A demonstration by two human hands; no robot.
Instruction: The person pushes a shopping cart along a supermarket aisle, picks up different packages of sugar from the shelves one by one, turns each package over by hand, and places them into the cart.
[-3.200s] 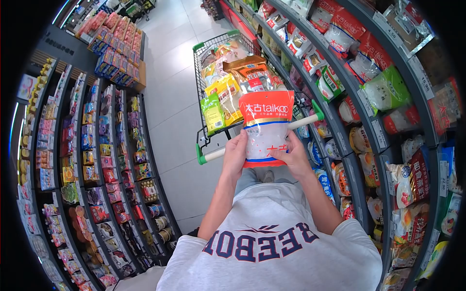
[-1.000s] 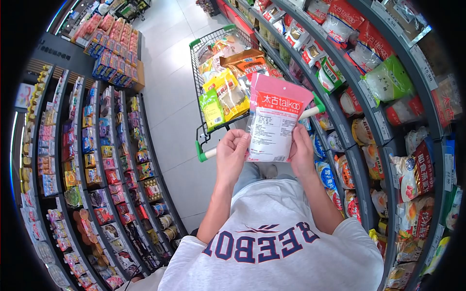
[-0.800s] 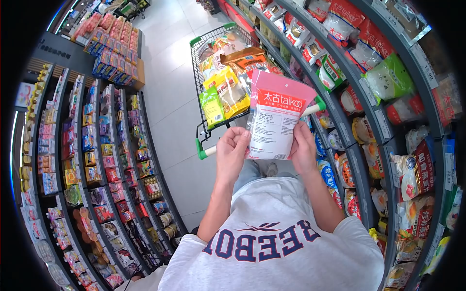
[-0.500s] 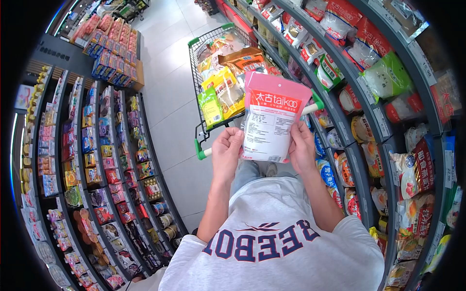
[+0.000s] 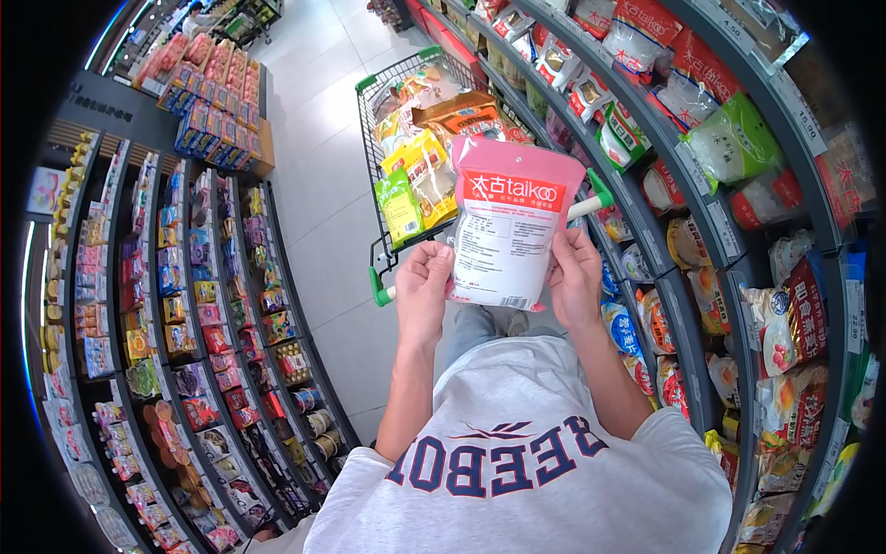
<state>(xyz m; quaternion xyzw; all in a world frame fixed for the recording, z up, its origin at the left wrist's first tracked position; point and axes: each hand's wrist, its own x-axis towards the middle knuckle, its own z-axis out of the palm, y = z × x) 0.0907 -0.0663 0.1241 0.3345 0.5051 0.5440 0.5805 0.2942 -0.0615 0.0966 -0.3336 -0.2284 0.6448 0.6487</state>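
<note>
A pink-and-white bag (image 5: 508, 231) with a red label band is held upright in front of me, its printed text side facing me. My left hand (image 5: 425, 283) grips its left edge, thumb against the side. On the opposite edge, my right hand (image 5: 576, 279) pinches the bag near its lower right. Behind it stands a shopping cart (image 5: 367, 125) with green corners and a pale handle, partly covered by the bag. In the cart lie a green packet (image 5: 399, 207), a yellow packet (image 5: 428, 177), an orange-brown package (image 5: 467, 118) and other bags.
Shelves of bagged goods curve along the right, with a green-and-clear bag (image 5: 731, 144) and red-and-white bags (image 5: 638, 39). Snack shelves (image 5: 185, 323) line the left. Stacked boxes (image 5: 218, 134) stand at the upper left beside the tiled floor (image 5: 309, 120).
The bag was turned from its clear front to its printed back. Since half a second ago, both hands and the bag have shifted slightly left.
</note>
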